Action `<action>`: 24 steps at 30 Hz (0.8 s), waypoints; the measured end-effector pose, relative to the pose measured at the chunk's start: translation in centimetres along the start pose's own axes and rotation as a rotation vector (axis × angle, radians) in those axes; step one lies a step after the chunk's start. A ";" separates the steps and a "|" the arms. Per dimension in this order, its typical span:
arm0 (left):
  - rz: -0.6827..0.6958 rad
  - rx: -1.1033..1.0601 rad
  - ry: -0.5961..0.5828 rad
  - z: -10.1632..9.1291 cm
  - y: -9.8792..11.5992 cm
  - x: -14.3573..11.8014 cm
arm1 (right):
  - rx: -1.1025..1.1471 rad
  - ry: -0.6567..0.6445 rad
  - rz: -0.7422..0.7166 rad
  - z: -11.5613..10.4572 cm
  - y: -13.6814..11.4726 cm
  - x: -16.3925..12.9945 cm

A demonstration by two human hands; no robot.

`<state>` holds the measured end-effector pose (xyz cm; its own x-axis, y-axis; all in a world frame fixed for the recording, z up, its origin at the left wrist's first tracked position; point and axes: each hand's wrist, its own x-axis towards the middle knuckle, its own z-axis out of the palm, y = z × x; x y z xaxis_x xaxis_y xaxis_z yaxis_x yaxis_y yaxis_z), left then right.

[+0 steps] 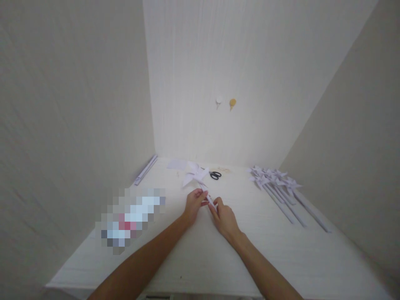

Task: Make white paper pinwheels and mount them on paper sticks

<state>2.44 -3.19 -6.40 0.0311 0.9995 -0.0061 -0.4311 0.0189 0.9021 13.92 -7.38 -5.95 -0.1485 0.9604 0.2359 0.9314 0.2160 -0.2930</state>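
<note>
A white paper pinwheel (pixel 196 174) on a rolled paper stick is held over the middle of the table, its blades pointing away from me. My left hand (pixel 196 203) pinches the stick just below the blades. Lower down the same stick, my right hand (pixel 224 217) grips it near its bottom end. Behind the stick, part of my left fingers is hidden. Black-handled scissors (pixel 215 175) lie just beyond the pinwheel, their blades partly covered by it.
Several finished paper pinwheels (pixel 275 183) lie piled at the right. Rolled paper sticks (pixel 146 170) rest along the left wall, near a flat paper sheet (pixel 176 164). A blurred-out object (pixel 131 221) is at front left. Two hooks, one white (pixel 218 101), one yellow (pixel 232 102), are on the back wall.
</note>
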 end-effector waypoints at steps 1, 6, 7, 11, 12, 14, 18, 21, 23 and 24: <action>-0.002 -0.004 -0.001 0.0 0.0 0.0 | -0.013 -0.002 -0.010 0.0 0.0 0.0; -0.009 -0.023 -0.006 -0.4 0.0 0.1 | -0.088 0.004 -0.040 -0.9 0.2 0.3; -0.018 -0.023 -0.009 -0.4 0.0 0.2 | -0.106 0.011 -0.038 -1.5 0.4 0.5; -0.054 0.009 -0.021 -0.4 0.1 0.3 | -0.195 0.054 0.011 -5.4 3.3 1.2; -0.056 0.020 -0.022 -0.3 0.1 0.3 | -0.220 0.074 0.040 -6.7 4.5 1.3; -0.064 0.045 -0.030 -0.2 0.2 0.3 | -0.270 0.120 0.115 -9.3 7.3 1.1; -0.063 0.081 -0.058 -0.1 0.2 0.2 | -0.459 0.251 0.342 -13.6 14.0 -0.9; -0.047 0.096 -0.076 -0.1 0.1 0.3 | -0.504 0.269 0.455 -14.9 19.3 -3.6; -0.044 0.107 -0.075 -0.2 0.0 0.4 | -0.493 0.272 0.518 -14.9 22.6 -5.7; -0.041 0.120 -0.070 -0.2 0.0 0.5 | -0.480 0.273 0.552 -14.7 24.0 -6.7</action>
<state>2.27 -2.69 -6.52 0.1112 0.9936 -0.0178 -0.3171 0.0525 0.9469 42.21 -11.22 -0.92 0.4071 0.8159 0.4105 0.8979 -0.4400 -0.0157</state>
